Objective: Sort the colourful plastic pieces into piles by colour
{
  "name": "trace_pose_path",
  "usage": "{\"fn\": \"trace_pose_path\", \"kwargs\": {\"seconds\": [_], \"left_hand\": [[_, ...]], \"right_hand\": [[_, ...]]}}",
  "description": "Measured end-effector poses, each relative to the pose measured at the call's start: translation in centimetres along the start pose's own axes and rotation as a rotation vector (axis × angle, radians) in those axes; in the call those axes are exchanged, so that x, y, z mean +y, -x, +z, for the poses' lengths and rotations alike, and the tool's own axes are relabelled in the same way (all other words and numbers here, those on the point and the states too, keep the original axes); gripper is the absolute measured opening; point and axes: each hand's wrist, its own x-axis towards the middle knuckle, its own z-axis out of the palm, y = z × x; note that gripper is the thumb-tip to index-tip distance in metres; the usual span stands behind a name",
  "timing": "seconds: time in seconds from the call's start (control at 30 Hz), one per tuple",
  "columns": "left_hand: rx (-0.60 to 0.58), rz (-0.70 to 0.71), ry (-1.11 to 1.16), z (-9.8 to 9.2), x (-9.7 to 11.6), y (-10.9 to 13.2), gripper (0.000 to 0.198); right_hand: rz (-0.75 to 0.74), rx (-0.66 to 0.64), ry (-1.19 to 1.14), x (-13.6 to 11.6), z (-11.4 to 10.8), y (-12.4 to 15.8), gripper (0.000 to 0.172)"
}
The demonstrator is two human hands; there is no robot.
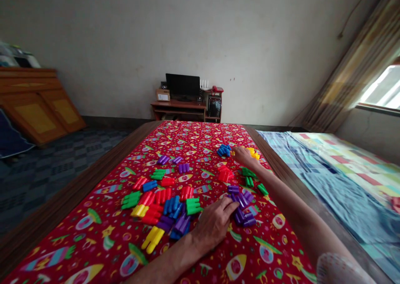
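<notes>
Covering part of the red cloth, the left hand lies with its fingertips at the left edge of a group of purple blocks — whether they touch the blocks, or pinch one, I cannot tell. The right hand is farther away on the table, between a small pile of blue blocks and some yellow blocks, which the hand partly hides. Its fingers are bent and close together, but I cannot see if something is held inside. Nearer than this hand are a group of red blocks and, to the right of it, several green blocks, partly behind the forearm. On the left of the left hand there is a mixed heap — red, blue, green, yellow and purple pieces, some lying on others. Just beyond this heap lie three purple pieces, apart from it.
</notes>
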Motion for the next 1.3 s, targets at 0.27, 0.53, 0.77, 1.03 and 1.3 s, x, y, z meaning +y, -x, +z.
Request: {"fn": "trace_pose_path", "kwargs": {"seconds": [0.27, 0.53, 0.77, 1.03, 1.3], "left_hand": [[-0.016, 0.004, 0.003, 0.2, 0.0, -0.1, 0.039], [-0.008, 0.010, -0.023, 0.3, -0.1, 0.1, 0.044], [-0.012, 0.016, -0.014, 0.2, 0.0, 0.0, 0.041], [-0.011, 0.018, -0.035, 0.5, 0.0, 0.1, 0.040], [0.015, -0.028, -0.058, -3.0, -0.1, -0.8, 0.033]], "right_hand": [[0.231, -0.031, 0.078, 5.1, -3.0, 0.7, 0.041], [0.174, -0.070, 0.105, 5.9, -2.2, 0.8, 0.043], [0.182, -0.071, 0.105, 6.2, -2.1, 1.3, 0.040], [0.183, -0.005, 0.092, 5.1, -3.8, 2.5, 0.033], [-0.022, 0.103, 0.003, -1.9, -6.9, 6.2, 0.033]]}}
